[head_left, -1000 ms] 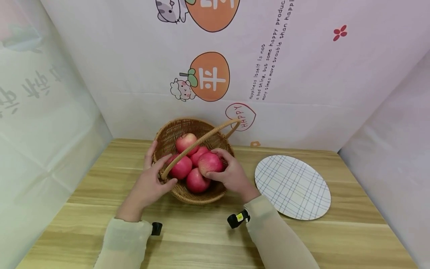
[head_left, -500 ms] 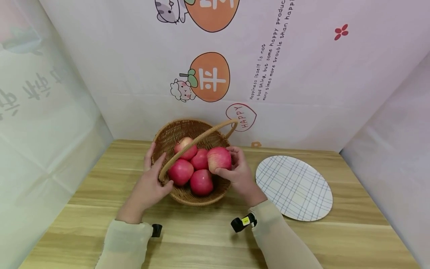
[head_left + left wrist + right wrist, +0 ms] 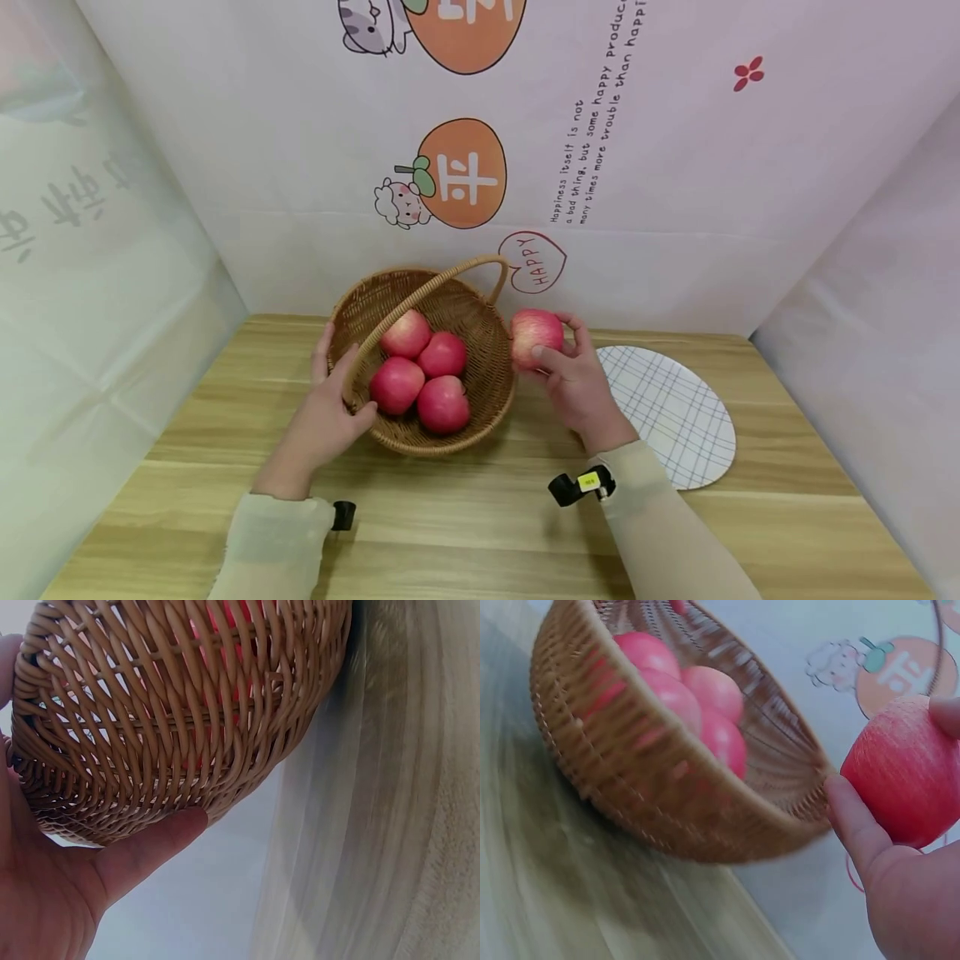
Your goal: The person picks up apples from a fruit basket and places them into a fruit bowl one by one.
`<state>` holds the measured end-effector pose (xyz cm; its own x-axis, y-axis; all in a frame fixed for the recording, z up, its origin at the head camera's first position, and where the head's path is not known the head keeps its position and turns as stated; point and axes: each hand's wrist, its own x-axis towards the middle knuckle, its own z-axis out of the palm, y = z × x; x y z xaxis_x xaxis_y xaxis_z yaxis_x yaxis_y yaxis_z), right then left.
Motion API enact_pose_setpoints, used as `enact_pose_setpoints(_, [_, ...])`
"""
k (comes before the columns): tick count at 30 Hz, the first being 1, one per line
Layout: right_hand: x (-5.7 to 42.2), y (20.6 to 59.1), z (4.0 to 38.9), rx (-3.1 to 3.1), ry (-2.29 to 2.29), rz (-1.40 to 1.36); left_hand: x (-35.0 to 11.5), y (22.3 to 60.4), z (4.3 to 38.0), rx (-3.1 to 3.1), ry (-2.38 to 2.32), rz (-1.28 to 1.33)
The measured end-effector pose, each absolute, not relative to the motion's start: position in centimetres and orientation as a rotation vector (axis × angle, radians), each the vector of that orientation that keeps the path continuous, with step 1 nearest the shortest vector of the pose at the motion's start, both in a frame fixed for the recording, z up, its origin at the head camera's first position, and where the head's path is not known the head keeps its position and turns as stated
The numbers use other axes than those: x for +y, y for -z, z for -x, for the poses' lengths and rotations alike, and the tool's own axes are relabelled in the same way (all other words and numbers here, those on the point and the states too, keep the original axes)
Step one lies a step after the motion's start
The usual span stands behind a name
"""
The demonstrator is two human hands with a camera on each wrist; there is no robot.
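A round wicker basket (image 3: 486, 367) with a tall arched handle stands at the back of the table, with several red apples (image 3: 442, 405) inside. My left hand (image 3: 327, 421) grips its left side near the foot of the handle. The left wrist view shows the thumb of that hand (image 3: 60, 892) along the outside of the woven wall (image 3: 150, 712). Between thumb and fingers, my right hand (image 3: 585, 387) holds another apple (image 3: 536, 335), just right of the rim. In the right wrist view this apple (image 3: 904, 772) hangs above table height beside the basket (image 3: 682, 787).
To the right of the basket lies an oval white board (image 3: 678, 417) with a blue checked pattern, partly covered by the right hand. A printed white sheet (image 3: 637, 267) rises behind the wooden table (image 3: 442, 533), and pale sheets flank both sides.
My right hand has lifted one apple out of the basket and carried it right, past the rim. The left hand keeps its grip, and the handle leans slightly further left.
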<state>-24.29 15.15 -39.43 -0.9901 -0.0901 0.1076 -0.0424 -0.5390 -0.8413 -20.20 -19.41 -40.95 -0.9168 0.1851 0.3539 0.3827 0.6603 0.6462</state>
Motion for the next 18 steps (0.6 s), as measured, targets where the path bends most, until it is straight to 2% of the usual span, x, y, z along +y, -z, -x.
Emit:
enact_pose_setpoints(12, [21.8,39.8,25.5,1.673,2.637,0.022,-20.4,41.7,20.7,-2.628,1.333,0.417])
enact_pose_setpoints(18, [25.3,40.2,26.2,1.771,2.572,-0.123,-20.8,41.9,20.7,-2.652,1.267,0.404])
